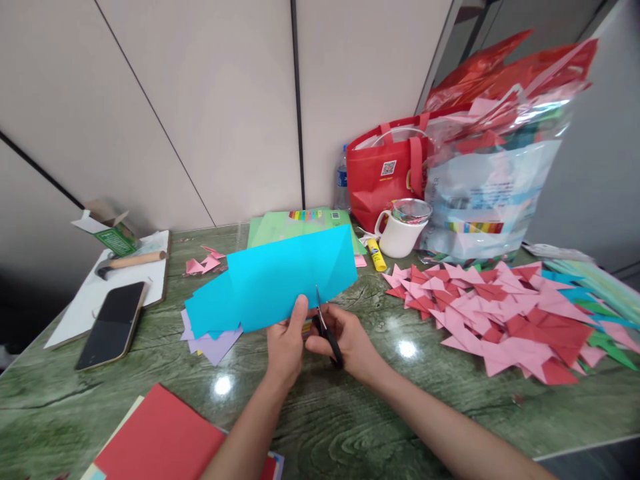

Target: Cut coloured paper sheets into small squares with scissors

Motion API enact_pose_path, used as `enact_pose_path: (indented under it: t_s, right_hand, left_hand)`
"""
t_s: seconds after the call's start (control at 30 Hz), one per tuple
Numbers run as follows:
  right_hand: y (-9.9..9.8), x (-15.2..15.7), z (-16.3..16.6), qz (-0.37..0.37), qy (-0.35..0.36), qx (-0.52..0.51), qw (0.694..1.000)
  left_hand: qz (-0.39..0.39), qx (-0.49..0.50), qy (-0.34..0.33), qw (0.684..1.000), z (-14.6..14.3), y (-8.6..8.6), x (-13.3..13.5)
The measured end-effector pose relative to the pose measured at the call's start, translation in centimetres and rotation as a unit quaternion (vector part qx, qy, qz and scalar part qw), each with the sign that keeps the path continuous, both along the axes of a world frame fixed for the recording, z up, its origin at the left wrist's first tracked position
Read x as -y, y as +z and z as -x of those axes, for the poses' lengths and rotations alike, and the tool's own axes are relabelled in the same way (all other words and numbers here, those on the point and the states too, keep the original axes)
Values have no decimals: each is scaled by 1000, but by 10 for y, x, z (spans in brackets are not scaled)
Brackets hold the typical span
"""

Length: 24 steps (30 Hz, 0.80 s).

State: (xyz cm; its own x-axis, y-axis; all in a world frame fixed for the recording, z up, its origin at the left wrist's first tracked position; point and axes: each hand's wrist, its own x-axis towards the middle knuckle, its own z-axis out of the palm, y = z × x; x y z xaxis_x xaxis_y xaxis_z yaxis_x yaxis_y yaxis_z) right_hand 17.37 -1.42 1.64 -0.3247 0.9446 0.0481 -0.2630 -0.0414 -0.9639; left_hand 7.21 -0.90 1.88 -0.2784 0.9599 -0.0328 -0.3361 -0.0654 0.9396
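A folded sheet of bright blue paper is held up over the table by my left hand, its thumb pressed on the lower edge. My right hand grips black-handled scissors, fingers in the loops. The blades point up at the paper's lower edge, right of my left thumb, and the near blade lies in front of the sheet. Behind the sheet's left end lie more blue paper and purple paper pieces on the table.
Red paper tops a stack at the front left. A phone, hammer and small box sit left. Folded pink and red pieces pile up right. Behind stand a white mug, glue stick, and red bag.
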Motion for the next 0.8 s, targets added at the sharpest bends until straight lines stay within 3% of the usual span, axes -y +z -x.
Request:
enact_pose_path:
  t_s: [0.8]
  right_hand:
    - [-4, 1, 2, 19, -11, 1, 1000]
  left_hand:
    - [20, 17, 25, 999, 0, 2, 1]
